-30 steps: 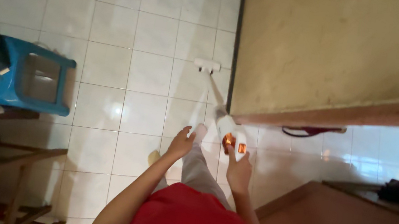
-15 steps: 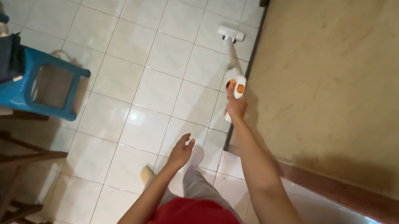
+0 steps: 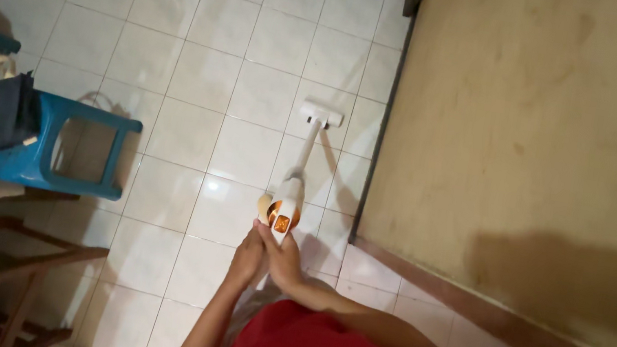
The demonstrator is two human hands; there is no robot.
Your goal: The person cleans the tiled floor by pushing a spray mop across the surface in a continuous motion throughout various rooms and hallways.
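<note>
Gripping stick vacuum (image 3: pixel 290 195), both hands.

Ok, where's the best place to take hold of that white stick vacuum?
Grip the handle end of the white stick vacuum, coming from the near side, where the right hand holds it. The tube slants away to its floor head on the tiled floor.

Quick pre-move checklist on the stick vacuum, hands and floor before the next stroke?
1. Right hand gripping the stick vacuum handle: ok.
2. Left hand against the handle beside the right: ok; a full grip cannot tell.
3. Floor head flat on the white tile floor: ok.
4. Tiles just ahead of the head free of objects: ok.
5. Blue stool apart from the head, off to the left: ok.
6. Motor running: cannot tell.
</note>
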